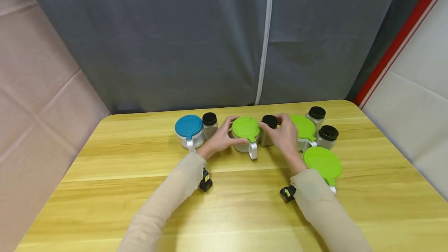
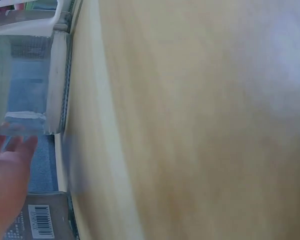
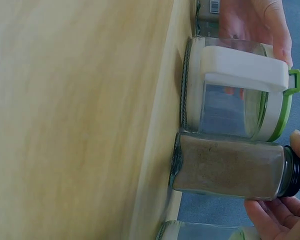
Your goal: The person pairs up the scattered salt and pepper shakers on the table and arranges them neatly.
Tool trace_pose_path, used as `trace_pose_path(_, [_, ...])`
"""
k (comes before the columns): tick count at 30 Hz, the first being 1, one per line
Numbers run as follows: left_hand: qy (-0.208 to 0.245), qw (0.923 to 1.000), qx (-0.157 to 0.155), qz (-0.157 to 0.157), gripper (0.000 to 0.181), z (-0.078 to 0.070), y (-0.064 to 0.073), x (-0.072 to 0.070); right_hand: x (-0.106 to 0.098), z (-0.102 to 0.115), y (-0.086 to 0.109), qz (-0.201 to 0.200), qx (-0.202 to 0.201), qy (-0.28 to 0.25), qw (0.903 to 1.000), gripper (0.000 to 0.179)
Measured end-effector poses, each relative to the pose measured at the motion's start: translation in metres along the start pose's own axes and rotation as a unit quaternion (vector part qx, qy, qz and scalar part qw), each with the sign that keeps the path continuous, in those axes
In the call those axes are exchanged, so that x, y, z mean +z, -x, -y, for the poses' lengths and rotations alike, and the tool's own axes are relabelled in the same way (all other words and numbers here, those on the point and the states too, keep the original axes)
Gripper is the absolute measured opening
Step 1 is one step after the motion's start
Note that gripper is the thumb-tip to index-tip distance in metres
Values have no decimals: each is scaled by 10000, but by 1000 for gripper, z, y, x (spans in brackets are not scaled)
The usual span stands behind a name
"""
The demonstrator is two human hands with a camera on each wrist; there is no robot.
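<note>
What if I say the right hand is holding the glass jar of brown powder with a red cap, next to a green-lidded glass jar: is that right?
Almost! The cap is black, not red, as the right wrist view shows. The right hand does hold the glass jar of brown powder, next to a green-lidded glass jar.

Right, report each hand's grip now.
Left hand: closed, holding the leftmost green-lidded jar.
Right hand: closed, holding the black-capped bottle beside it.

On the table, one pot is set between two jars; another pot is set farther left.
</note>
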State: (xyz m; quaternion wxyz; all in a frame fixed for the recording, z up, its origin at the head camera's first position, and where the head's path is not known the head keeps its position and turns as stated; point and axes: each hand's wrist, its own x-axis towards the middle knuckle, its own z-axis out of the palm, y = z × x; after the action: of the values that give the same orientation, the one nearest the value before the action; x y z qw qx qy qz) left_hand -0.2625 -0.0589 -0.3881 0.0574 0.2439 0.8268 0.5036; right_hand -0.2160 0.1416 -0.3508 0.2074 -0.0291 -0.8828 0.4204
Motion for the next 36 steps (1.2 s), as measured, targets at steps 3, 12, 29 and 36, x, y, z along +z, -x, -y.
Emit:
trace_pose_path(3, [-275, 9995, 98, -98, 79, -1, 1, 0, 0, 1, -1, -68, -40, -12, 10000, 49])
trace_pose_path(12, [467, 9989, 0, -87, 79, -8, 9, -1, 4, 2, -1, -247, -125, 174, 9995, 49])
trace_pose_path(29, [526, 9983, -5, -258, 78, 2, -1, 2, 9, 4, -3, -357, -254, 414, 9982, 53])
trace_pose_path(36, [661, 9977, -52, -157, 78, -13, 5, -3, 10, 4, -5, -373, -230, 414, 9982, 56])
